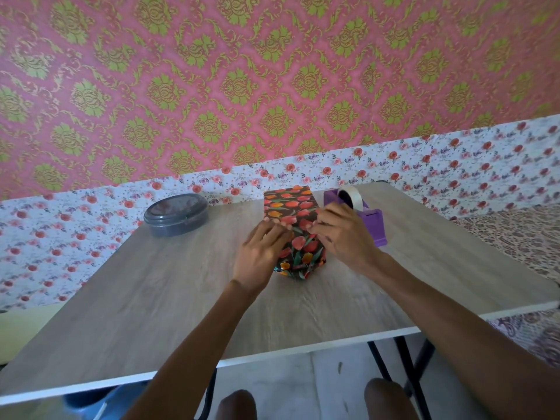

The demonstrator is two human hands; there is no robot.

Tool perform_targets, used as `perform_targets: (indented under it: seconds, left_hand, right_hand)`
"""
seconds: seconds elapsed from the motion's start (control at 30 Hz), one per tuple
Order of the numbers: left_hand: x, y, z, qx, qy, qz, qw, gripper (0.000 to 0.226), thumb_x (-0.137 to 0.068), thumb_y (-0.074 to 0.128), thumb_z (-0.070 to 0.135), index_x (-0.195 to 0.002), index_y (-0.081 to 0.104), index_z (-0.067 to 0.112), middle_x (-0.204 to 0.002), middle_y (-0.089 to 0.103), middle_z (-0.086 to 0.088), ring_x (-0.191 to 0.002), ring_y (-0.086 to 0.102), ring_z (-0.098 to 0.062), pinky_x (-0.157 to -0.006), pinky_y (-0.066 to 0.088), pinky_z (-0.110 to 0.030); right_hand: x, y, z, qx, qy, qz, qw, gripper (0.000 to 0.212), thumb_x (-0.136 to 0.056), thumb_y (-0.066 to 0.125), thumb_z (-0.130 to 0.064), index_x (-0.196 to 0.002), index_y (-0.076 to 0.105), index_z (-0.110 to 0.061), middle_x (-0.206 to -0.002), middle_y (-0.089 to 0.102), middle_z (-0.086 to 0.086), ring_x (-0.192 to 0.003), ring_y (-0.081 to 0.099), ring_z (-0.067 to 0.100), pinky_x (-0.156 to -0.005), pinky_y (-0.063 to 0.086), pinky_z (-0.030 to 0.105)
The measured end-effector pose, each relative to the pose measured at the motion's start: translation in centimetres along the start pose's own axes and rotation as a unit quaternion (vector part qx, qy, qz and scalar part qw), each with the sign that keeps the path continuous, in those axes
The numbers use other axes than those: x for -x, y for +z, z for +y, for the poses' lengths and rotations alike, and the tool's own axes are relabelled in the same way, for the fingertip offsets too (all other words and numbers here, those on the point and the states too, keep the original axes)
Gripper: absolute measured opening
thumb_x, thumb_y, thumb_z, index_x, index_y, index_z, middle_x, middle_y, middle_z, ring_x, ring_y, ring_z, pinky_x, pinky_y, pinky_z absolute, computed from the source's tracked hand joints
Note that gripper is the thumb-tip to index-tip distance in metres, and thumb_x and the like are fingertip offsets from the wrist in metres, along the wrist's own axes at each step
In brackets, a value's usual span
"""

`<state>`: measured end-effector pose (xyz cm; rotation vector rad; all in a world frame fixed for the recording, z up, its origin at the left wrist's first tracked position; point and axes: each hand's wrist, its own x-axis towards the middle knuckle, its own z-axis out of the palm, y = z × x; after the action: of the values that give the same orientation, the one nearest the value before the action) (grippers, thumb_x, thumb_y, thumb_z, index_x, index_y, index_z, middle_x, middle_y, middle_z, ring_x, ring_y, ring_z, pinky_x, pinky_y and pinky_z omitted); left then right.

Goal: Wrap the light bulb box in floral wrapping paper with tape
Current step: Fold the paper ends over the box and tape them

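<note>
head view: the wrapped box lies mid-surface, just left of a purple tape dispenser. it is covered in glossy dark paper with red and orange tulips, crumpled at the near end. its long axis points away toward the wall. the left hand presses it with straight fingers. the right hand has bent fingers on the paper; pinching or pressing, i cannot tell.
</note>
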<state>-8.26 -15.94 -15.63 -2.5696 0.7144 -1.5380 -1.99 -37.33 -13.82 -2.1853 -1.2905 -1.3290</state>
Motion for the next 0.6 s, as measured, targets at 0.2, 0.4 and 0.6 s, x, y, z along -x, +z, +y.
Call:
perform_targets:
  seconds: [0.2,0.4,0.6]
  left_hand:
    - [0.2,0.4,-0.1,-0.005,0.0,0.013,1.0,0.025,-0.08,0.075,0.004,-0.104,0.072,0.007,-0.106,0.068,-0.008,-0.104,0.055,-0.029,-0.099,0.043,-0.038]
    - [-0.5,-0.7,0.2,0.065,-0.067,0.0,0.996,0.024,-0.086,0.065,0.007,-0.108,0.072,0.014,-0.101,0.067,-0.003,-0.095,0.052,-0.019,-0.077,0.052,-0.036]
    - [-2.6,-0.5,-0.5,0.265,-0.321,-0.1,0.904,0.067,-0.075,0.083,0.037,-0.135,0.055,0.026,-0.144,0.042,0.001,-0.132,0.038,-0.014,-0.107,0.033,-0.024]
  right_hand:
    - [0.1,0.3,0.5,0.022,-0.039,-0.003,0.999,0.005,-0.084,0.075,-0.006,-0.087,0.076,-0.009,-0.087,0.063,0.003,-0.092,0.05,0.021,-0.072,0.049,0.038]
    - [0.0,0.6,1.2,0.062,-0.091,-0.022,0.994,0.008,-0.086,0.07,-0.003,-0.09,0.076,-0.008,-0.092,0.065,0.003,-0.094,0.053,0.023,-0.08,0.05,0.034]
    - [0.2,0.9,1.5,0.074,-0.113,-0.025,0.99,0.013,-0.091,0.063,-0.001,-0.099,0.074,-0.004,-0.094,0.067,0.004,-0.09,0.058,0.026,-0.078,0.052,0.037]
